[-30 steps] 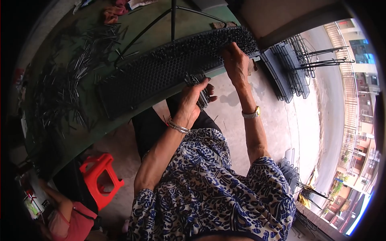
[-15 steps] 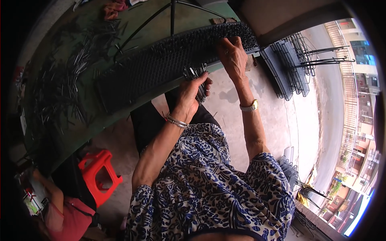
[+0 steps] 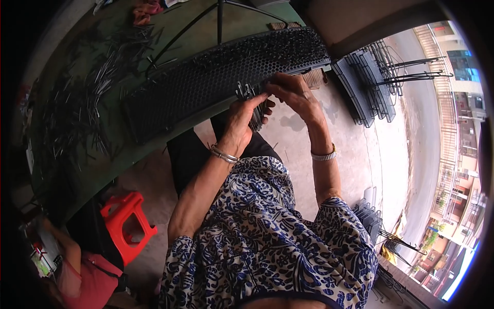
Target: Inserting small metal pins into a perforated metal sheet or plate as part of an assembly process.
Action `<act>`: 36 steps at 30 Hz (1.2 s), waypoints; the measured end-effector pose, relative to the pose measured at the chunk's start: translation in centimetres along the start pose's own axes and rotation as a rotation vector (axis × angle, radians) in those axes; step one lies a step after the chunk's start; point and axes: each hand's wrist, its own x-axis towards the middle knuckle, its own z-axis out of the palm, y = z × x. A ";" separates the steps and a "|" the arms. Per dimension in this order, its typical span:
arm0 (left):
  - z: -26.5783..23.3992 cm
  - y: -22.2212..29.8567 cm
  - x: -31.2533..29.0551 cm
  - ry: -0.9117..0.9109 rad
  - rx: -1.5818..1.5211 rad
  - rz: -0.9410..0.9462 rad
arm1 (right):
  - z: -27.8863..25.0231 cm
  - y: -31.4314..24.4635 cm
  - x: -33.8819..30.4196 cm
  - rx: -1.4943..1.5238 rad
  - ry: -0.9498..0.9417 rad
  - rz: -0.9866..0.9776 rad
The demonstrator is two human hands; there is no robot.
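Observation:
A bundle of thin dark strips (image 3: 256, 119) is wrapped in my left hand (image 3: 241, 119), the upper ends sticking out above the thumb. My right hand (image 3: 300, 97) is beside it, thumb and fingers pinched together at the left thumb tip by the strips; whatever they grip is too small to make out. In front of both hands lies a long black perforated panel (image 3: 180, 98) with a honeycomb of holes. Many small dark pieces stick up from its far right part, while the left part shows bare holes.
Loose dark strips (image 3: 103, 77) are scattered over the green table (image 3: 110, 167). A black metal frame (image 3: 220, 28) stands behind the panel. Wire racks (image 3: 368, 85) are stacked at the right. A red stool (image 3: 128, 226) and a person in a pink top (image 3: 98, 280) are lower left.
My right hand has come back from the far right part of the panel, down and left to the bundle. My left hand has stayed almost in place, holding the strips.

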 end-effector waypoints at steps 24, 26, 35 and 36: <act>-1.0 -1.4 2.6 0.022 -0.279 -0.068 | -1.1 4.0 2.8 -0.239 0.781 -0.243; -1.0 -1.5 2.5 0.022 -0.311 -0.071 | -0.8 4.5 3.4 -0.227 0.794 -0.214; -0.4 -1.0 1.7 0.085 -0.265 -0.061 | -0.3 4.5 3.5 -0.443 0.740 -0.179; -0.3 -0.9 1.7 0.089 -0.257 -0.053 | -0.2 4.2 3.6 -0.589 0.774 -0.169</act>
